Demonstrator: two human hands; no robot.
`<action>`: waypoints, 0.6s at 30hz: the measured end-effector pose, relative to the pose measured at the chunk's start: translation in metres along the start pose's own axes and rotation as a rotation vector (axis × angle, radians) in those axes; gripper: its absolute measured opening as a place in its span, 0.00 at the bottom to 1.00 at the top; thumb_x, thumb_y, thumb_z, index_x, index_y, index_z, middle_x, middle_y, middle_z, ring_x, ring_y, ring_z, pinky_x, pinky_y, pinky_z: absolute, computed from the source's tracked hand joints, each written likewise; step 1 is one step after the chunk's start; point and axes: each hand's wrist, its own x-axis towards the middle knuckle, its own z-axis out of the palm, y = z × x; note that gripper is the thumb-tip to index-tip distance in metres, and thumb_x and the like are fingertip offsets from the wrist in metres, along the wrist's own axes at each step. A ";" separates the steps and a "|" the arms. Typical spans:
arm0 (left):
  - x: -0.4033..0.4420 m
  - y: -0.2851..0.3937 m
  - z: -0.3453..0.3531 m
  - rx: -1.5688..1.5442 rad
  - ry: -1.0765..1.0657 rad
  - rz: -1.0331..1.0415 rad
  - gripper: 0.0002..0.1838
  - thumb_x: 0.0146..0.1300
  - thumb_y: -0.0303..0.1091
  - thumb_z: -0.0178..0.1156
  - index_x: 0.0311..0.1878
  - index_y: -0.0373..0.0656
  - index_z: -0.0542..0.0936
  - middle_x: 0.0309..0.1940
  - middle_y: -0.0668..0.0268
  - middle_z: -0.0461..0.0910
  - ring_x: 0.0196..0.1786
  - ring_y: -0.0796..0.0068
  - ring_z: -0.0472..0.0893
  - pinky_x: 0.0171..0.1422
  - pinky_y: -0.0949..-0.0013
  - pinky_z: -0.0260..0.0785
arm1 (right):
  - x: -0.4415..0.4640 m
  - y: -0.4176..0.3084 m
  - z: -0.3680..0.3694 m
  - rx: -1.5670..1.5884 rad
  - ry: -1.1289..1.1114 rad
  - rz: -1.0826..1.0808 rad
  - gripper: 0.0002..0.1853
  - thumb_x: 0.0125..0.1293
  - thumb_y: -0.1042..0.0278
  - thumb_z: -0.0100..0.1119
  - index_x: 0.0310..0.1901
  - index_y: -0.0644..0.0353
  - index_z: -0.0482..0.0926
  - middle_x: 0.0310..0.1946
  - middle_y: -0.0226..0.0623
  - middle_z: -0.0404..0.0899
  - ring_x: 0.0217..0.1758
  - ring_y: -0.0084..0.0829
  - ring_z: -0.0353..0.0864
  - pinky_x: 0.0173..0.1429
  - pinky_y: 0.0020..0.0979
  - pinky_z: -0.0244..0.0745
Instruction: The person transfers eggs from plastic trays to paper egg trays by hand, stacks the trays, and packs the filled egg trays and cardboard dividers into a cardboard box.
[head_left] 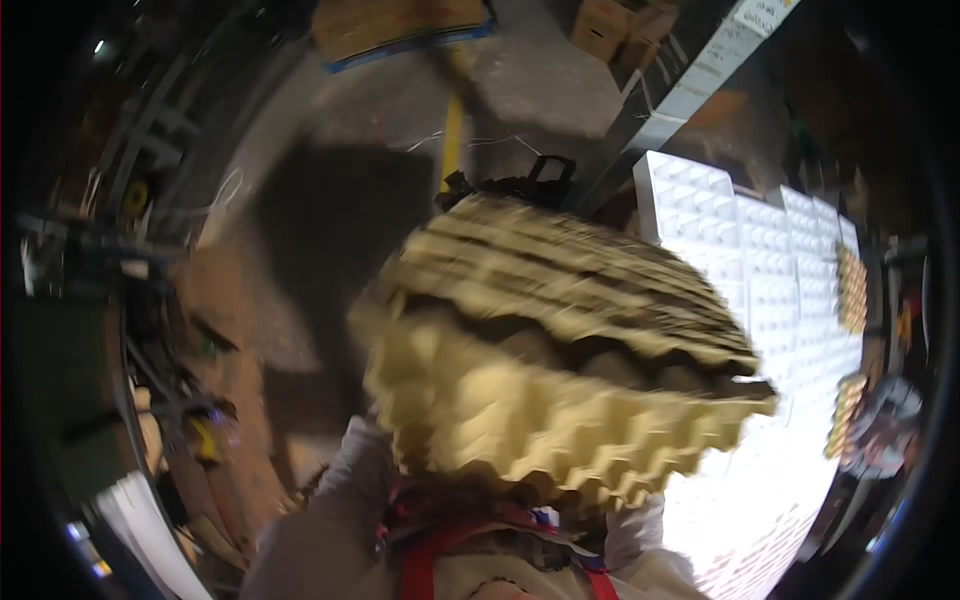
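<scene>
A stack of yellowish egg trays (pixel 560 330) fills the middle of the head view, tilted and smeared by motion. Its bumpy, cupped sides face me, with dark gaps between the layers. My left hand (pixel 368 436) is at the stack's lower left corner, its fingers hidden against the trays. At the lower right, my right hand (pixel 636 525) supports the stack from below, mostly covered by it. Both sleeves are pale, and red straps (pixel 418 570) cross my front. The stack is held up between the two hands, close to my chest.
Bright white stacked trays with hollows (pixel 760 250) stand at my right, with brown eggs (pixel 851 290) by their far edge. Another person (pixel 885 425) is beyond. Ahead are a metal post (pixel 690 90), cardboard boxes (pixel 605 28), a loaded pallet (pixel 400 30) and a yellow floor line (pixel 453 135).
</scene>
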 end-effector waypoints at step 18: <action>0.350 0.088 -0.016 0.140 0.152 -0.121 0.26 0.73 0.48 0.44 0.67 0.41 0.66 0.63 0.63 0.71 0.60 0.66 0.73 0.60 0.68 0.64 | 0.313 -0.258 0.170 0.214 0.125 -0.217 0.40 0.68 0.61 0.56 0.73 0.64 0.44 0.71 0.49 0.54 0.73 0.45 0.55 0.73 0.36 0.54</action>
